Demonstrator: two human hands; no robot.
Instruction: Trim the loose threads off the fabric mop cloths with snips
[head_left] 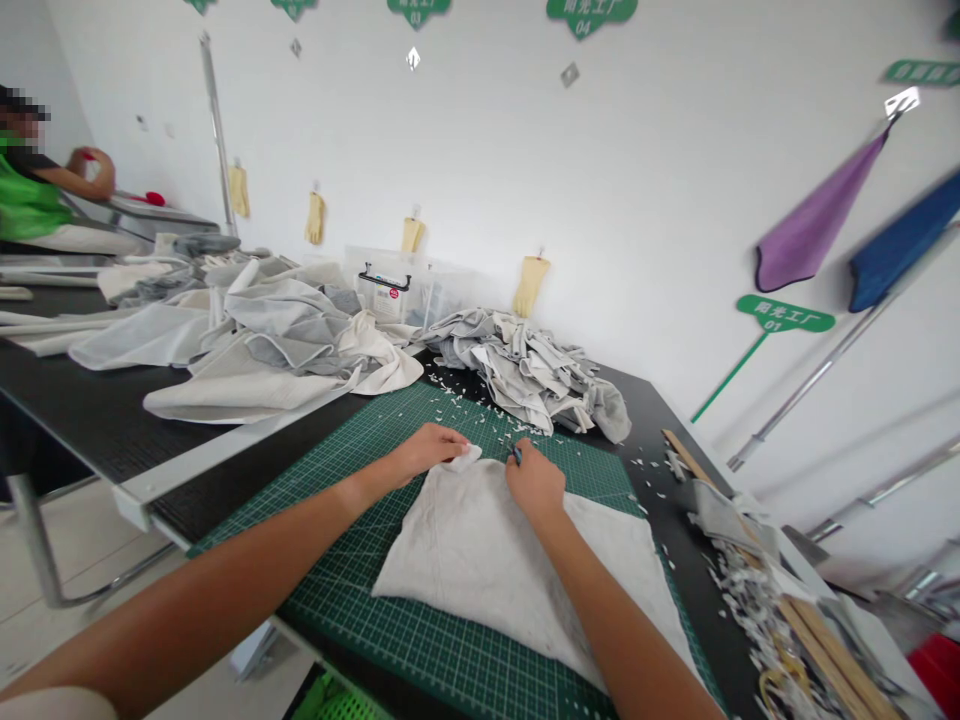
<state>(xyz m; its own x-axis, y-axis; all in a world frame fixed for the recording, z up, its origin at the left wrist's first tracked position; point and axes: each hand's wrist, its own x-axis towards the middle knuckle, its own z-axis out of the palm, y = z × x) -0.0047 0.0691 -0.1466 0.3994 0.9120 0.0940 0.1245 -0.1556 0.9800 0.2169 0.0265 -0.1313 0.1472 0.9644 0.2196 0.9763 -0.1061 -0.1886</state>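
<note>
**Pale cloth, one, flat on a cutting mat**

Pale cloth [480, 565]: on the green cutting mat [330, 560], in front of the wearer.
Left hand [433, 448]: fingertips pinched together on a white flap at the far edge, apparently the cloth's own.
Right hand [537, 482]: fingers clamped round a small dark tool [516, 454], kind unclear, beside the flap.
Progress, as judged: partway; clippings [499, 408] lie beyond, the cloth's broad body looks whole. Whether the left heap [277, 340] and far heap [525, 365] are finished cannot be told.
Orientation: long axis left to right, right end slanting nearer; flap points toward the right hand.
</note>
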